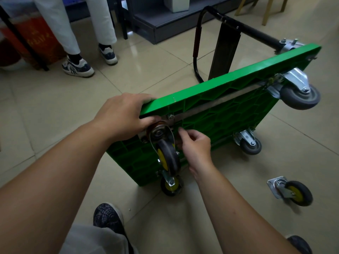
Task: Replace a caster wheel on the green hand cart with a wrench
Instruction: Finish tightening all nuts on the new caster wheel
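At the upper left of the frame, a bystander's legs (73, 24) in pale trousers and sneakers stood on the tiled floor (55, 107) beside a red box (40, 41). Left of centre, the left hand (124, 114) gripped the top corner of the green hand cart (229, 114), fingers curled over its edge. The cart stood tipped on its side at centre, underside facing the viewer. Its black handle (225, 21) lay folded out behind, at the upper right.

Just below that hand, a caster wheel (167, 156) with a yellow hub sat against the cart's near corner. The right hand (196, 145) was just beside it, fingertips drawn together at the mount. Whether they pinched anything could not be told. The hands were close but apart.

Two grey casters (300, 96) were fixed at the cart's right end. A loose caster (291, 192) lay on the floor at the lower right.
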